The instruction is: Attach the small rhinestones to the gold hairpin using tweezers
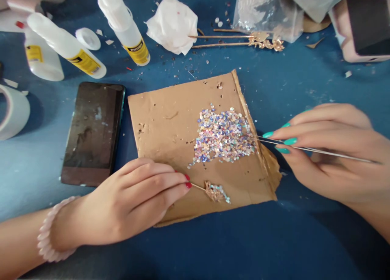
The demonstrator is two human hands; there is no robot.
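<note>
My left hand [143,201] pinches the thin stem of a gold-coloured hairpin [215,192], whose ornate head carries small pale-blue chips and lies over the lower part of a cardboard piece [164,121]. Between the fingertips of my right hand [329,146] is a pair of fine metal tweezers [319,151]. Their tips reach the right edge of a pile of tiny shiny chips [224,136], blue, pink and white, spread on the cardboard. Whether the tips grip a chip is too small to tell.
A dark phone [94,134] lies left of the cardboard. Behind stand glue bottles [134,40], a crumpled white tissue [173,24], more gold hairpins [256,41] and a clear plastic bag [271,12]. A tape roll [18,113] sits far left, another phone [365,24] at the back right.
</note>
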